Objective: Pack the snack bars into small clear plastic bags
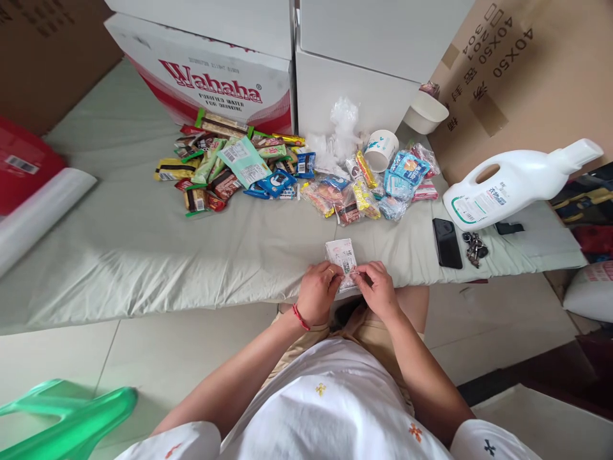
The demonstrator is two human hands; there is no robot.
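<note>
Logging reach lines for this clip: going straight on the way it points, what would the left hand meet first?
The small white packet, which the left hand is pinching; past that, probably the snack pile, depth unclear.

Bright, even daylight, soft faint shadows; sharp centre, wide-angle bending at edges, mild glare on white jug (512,182)

Near edge of packet (341,254) hidden under left hand (317,292) and right hand (378,291), print too small to read; green stool (71,418) cut off near left, sack (591,291) cut off right
</note>
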